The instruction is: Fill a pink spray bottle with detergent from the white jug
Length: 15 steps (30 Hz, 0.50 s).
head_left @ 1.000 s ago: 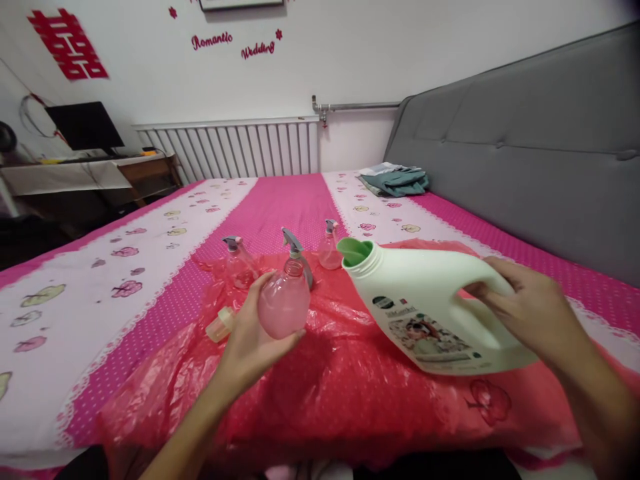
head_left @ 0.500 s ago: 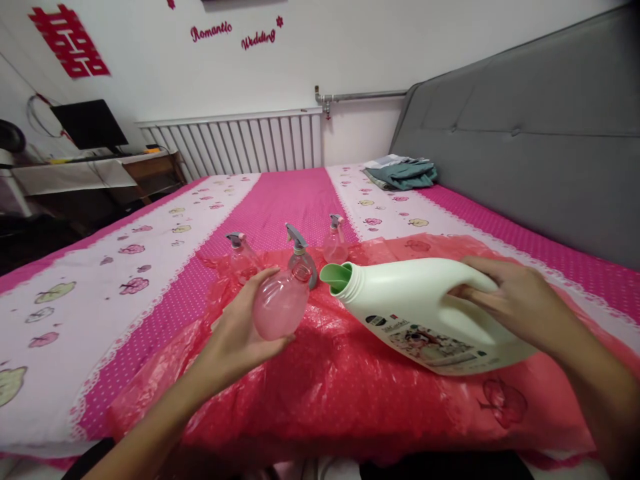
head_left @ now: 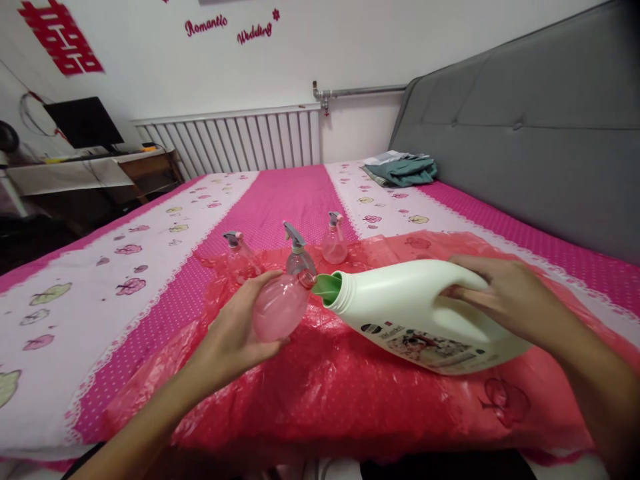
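My left hand [head_left: 240, 317] is wrapped round a clear pink spray bottle body [head_left: 281, 308] that has no spray head on it and leans with its mouth to the right. In my right hand [head_left: 505, 293] is the handle of a large pale green detergent jug [head_left: 400, 293], tipped to the left. The jug's green pouring spout [head_left: 327, 288] is at the pink bottle's mouth, seemingly touching it. Whether liquid flows cannot be made out. Just behind stands a grey spray bottle [head_left: 296, 248], its lower part hidden by the pink one.
Pink spray bottles with heads stand behind, at the left [head_left: 239, 259] and right [head_left: 334, 241]. A crinkled red plastic sheet [head_left: 350, 380] covers the near bed. Folded clothes [head_left: 400, 170] lie by the grey headboard [head_left: 520, 127]. A radiator [head_left: 235, 143] lines the wall.
The jug has moved slightly left, bringing its spout from a short gap away to the pink bottle's mouth. The pink bottle now leans further right in my left hand.
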Each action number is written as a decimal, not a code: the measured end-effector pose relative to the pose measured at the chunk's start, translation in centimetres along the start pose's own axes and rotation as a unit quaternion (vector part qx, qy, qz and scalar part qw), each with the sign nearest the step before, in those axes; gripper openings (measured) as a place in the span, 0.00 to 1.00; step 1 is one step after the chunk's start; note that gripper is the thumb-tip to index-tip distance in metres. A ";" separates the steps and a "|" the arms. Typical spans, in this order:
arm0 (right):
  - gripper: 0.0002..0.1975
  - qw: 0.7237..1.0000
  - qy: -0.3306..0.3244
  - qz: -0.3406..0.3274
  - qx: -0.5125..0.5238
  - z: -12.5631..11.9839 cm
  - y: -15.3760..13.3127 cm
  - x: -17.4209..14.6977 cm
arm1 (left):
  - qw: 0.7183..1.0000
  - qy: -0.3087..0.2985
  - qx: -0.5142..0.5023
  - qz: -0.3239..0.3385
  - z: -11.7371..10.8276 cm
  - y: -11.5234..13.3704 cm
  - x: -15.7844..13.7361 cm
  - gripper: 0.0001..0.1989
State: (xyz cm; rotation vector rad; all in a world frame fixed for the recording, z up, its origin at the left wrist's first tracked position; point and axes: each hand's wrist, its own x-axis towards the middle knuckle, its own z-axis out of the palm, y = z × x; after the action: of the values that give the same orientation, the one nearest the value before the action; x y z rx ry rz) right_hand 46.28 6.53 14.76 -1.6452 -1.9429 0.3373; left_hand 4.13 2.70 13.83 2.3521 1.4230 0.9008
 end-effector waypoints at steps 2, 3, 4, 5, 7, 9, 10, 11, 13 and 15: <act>0.20 1.000 -0.002 -0.004 -0.003 0.0 0.0 0.0 | 1.000 -0.005 0.008 0.005 -0.3 0.2 0.2 0.45; 0.20 1.000 -0.004 -0.006 -0.006 0.0 0.0 0.0 | 1.000 -0.010 0.012 0.004 -0.4 0.2 0.3 0.45; 0.20 1.000 -0.007 -0.009 -0.011 0.0 -0.1 0.0 | 1.000 -0.015 0.017 0.002 -0.5 0.3 0.4 0.45; 0.19 1.000 -0.006 -0.012 -0.016 0.0 -0.1 0.0 | 1.000 -0.018 0.025 0.001 -0.7 0.4 0.5 0.45; 0.19 1.000 0.000 -0.018 -0.020 0.1 0.0 -0.1 | 0.999 -0.024 0.045 -0.003 -0.9 0.5 0.6 0.45; 0.20 1.000 0.008 -0.022 -0.018 0.2 0.0 -0.1 | 0.998 -0.022 0.056 -0.002 -1.1 0.6 0.7 0.44; 0.21 1.000 0.007 -0.023 -0.017 0.2 -0.1 -0.1 | 0.998 -0.023 0.058 -0.004 -1.2 0.7 0.7 0.43; 0.21 1.000 0.002 -0.022 -0.016 0.2 -0.1 -0.1 | 0.998 -0.026 0.061 -0.008 -1.3 0.8 0.7 0.43; 0.21 1.000 -0.007 -0.016 -0.014 0.2 -0.2 -0.1 | 0.997 -0.031 0.066 -0.016 -1.4 1.1 0.8 0.42; 0.22 1.000 -0.018 -0.008 -0.009 0.1 -0.4 0.0 | 0.997 -0.037 0.068 -0.024 -1.6 1.4 0.9 0.40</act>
State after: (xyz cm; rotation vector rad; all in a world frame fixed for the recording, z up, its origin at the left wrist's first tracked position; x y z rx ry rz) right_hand 45.85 6.44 14.86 -1.6458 -1.9895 0.3455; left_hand 4.39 2.64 16.10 2.4088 1.5489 0.7172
